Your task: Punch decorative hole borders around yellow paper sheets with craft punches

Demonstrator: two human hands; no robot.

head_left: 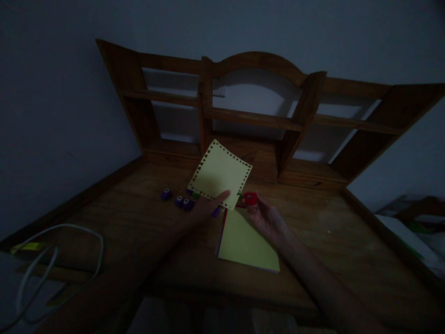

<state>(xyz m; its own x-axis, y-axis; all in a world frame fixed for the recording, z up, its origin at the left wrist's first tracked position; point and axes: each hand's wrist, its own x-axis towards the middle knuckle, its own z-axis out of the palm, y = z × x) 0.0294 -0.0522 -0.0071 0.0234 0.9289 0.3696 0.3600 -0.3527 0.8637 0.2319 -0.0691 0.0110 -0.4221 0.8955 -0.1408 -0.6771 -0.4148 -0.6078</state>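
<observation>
My left hand (207,207) grips a pale yellow sheet of paper (222,171) by its lower edge, thumb on top. Small shapes are punched along much of the sheet's border. Just right of the sheet's lower corner, my right hand (266,215) is closed on a red craft punch (250,198). A small green piece shows between the punch and the sheet; I cannot tell which thing it belongs to. Below both hands lies a stack of coloured paper (248,243), yellow on top. Several purple craft punches (179,201) stand left of my left hand, some partly hidden by it and the sheet.
A wooden desk (313,232) carries a shelf unit (257,118) along its back, against the wall. A white cable (100,246) loops over the left front edge. Papers (399,232) lie beyond the right edge. A wall socket (219,87) shows behind the shelf. The room is dim.
</observation>
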